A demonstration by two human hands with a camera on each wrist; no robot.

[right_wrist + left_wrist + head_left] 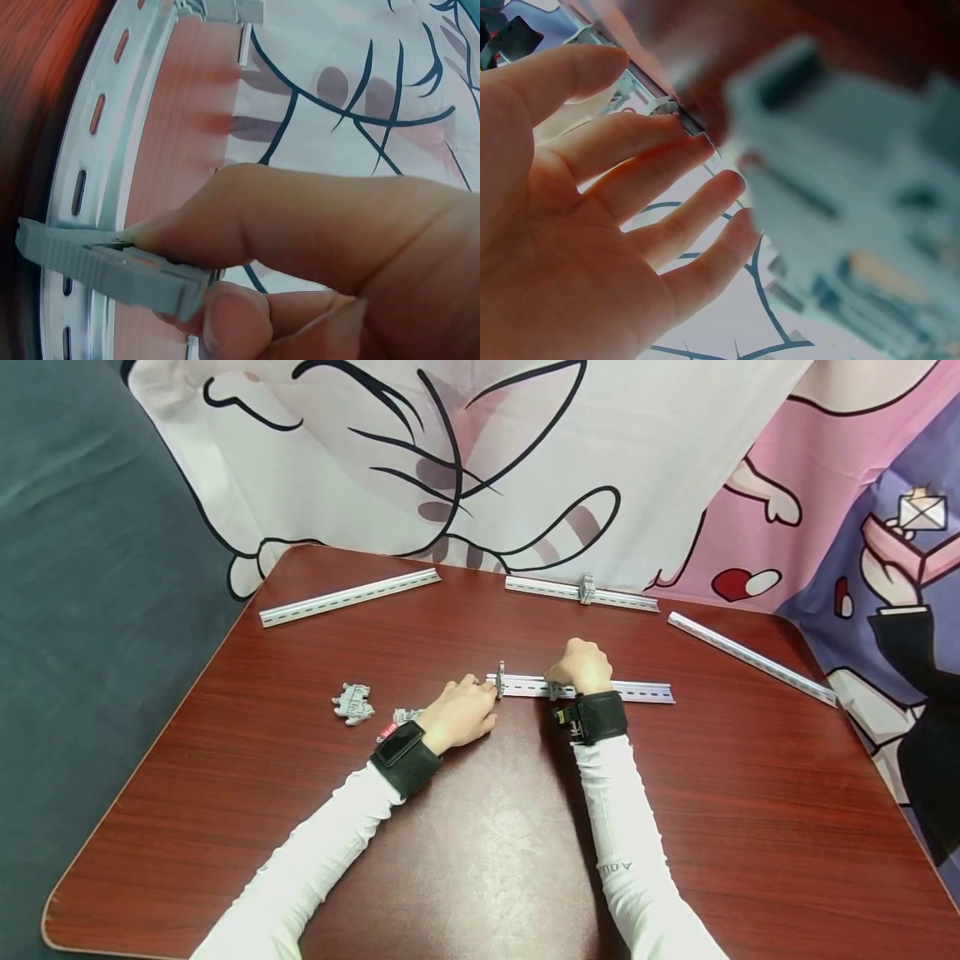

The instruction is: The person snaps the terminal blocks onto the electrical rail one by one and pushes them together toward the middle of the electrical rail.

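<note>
Centre rail [592,690]: one clip [500,679] seated; right hand [581,667] pinches second clip [112,266] onto it. Left hand [461,714], fingers straight, steadies rail end. Spare clips [354,702] left-centre remain.

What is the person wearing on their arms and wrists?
Long white sleeves cover both arms; the right sleeve has small grey lettering near the forearm. Each wrist has a black strap: the left strap carries a flat black device, the right strap a small camera unit.
</note>
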